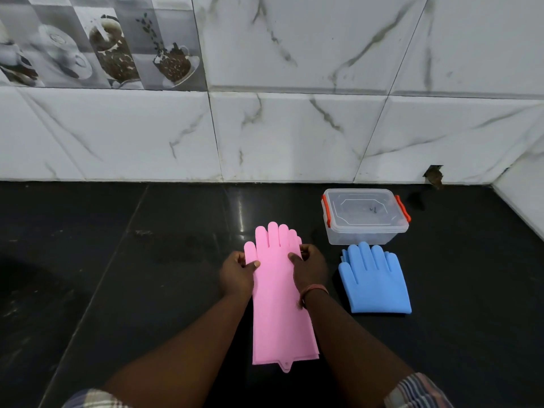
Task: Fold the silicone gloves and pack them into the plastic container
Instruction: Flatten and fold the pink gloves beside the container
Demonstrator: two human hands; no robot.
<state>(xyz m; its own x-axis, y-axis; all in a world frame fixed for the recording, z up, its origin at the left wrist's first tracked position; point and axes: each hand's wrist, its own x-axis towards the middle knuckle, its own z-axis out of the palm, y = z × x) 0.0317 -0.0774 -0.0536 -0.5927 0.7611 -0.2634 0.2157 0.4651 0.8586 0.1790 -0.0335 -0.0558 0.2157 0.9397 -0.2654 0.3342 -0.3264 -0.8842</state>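
Both my hands hold the pink gloves flat on the dark surface.

My left hand pinches the left edge of the pink gloves near the thumb, my own thumb lying on top of the silicone and the fingers curled under the edge. My right hand grips the right edge at the same height, thumb on top, fingers wrapped round the side. The pink gloves lie stacked and unfolded, fingers pointing toward the tiled wall, cuffs toward me. The blue gloves lie stacked just right of my right hand, apart from the pink ones. The plastic container stands behind the blue gloves, close to them, its clear lid on and its orange clips at both ends, on the black surface.
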